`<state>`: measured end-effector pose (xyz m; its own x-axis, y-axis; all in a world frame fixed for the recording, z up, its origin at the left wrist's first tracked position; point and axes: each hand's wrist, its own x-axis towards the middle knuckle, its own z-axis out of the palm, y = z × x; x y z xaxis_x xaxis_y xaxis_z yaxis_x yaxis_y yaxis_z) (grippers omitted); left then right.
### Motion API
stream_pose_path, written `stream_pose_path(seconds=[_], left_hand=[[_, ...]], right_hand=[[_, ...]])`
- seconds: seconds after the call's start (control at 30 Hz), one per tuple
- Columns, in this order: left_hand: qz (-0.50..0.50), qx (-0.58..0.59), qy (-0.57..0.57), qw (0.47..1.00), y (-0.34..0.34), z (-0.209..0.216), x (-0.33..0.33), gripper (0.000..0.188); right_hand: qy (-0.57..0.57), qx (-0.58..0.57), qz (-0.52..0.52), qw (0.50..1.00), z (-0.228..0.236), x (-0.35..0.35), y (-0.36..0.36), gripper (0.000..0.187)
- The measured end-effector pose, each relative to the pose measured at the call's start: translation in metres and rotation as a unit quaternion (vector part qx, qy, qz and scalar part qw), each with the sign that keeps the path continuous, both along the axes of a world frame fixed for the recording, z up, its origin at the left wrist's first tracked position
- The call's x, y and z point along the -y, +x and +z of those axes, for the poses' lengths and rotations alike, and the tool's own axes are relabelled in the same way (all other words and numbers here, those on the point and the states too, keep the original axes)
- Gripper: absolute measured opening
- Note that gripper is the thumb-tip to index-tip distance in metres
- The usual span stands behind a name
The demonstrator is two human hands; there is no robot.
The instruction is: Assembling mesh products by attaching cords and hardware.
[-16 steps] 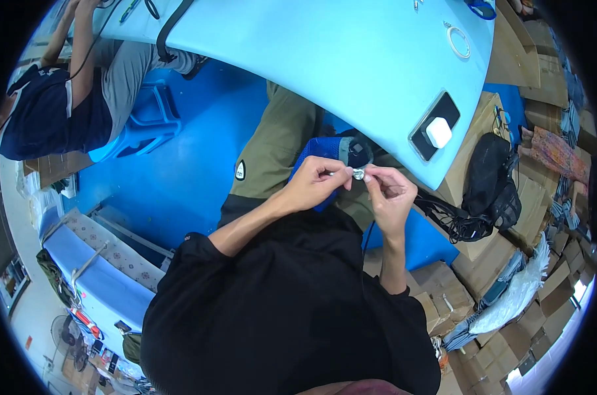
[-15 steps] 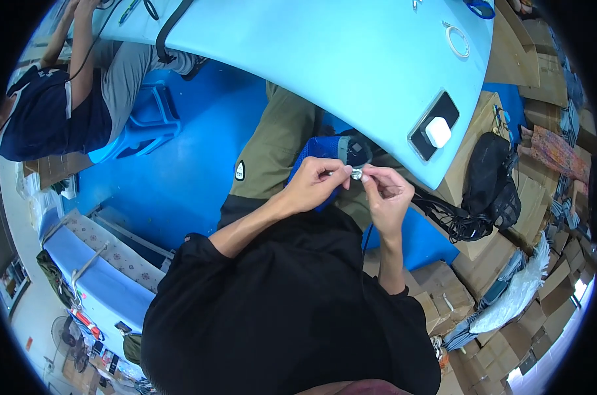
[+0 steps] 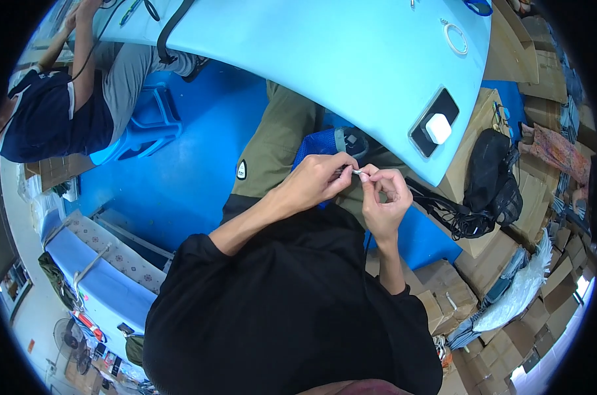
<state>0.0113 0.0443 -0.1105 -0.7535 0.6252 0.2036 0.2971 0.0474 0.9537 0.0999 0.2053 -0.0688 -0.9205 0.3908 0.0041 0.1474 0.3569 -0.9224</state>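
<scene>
Left hand point(image 3: 315, 181) and right hand point(image 3: 384, 201) meet over the lap below the table point(image 3: 351, 59), fingertips of both pinched shut on a small metal part point(image 3: 356, 172); best kept close, steady and turned gently, lest it drop

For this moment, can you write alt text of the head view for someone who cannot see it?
Seen from above, a person in a black top pinches a small silvery part between the left hand and right hand, over their lap beside a light blue table. Another person sits at upper left.
</scene>
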Motion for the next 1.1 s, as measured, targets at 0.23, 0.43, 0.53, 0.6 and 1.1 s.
stream_pose_path(seconds=[0.23,0.43,0.53,0.6,1.1], left_hand=[[-0.029,0.184,0.026,0.982,0.011,0.006,-0.001,0.018],[-0.065,0.222,0.085,0.969,0.01,0.008,-0.001,0.031],[-0.065,0.227,0.106,0.966,0.007,0.01,-0.001,0.034],[-0.064,0.214,0.11,0.968,0.004,0.011,-0.001,0.035],[-0.282,-0.099,-0.074,0.951,-0.054,0.058,0.043,0.003]], right_hand=[[-0.066,-0.004,0.004,0.998,0.016,0.01,-0.009,0.02],[0.037,0.068,0.097,0.992,-0.001,-0.005,-0.006,0.016],[0.028,0.07,0.106,0.992,0.0,-0.003,-0.007,0.019],[0.026,0.054,0.106,0.993,0.0,0.0,-0.007,0.021],[-0.14,0.15,0.252,0.946,0.053,-0.017,0.008,0.032]])
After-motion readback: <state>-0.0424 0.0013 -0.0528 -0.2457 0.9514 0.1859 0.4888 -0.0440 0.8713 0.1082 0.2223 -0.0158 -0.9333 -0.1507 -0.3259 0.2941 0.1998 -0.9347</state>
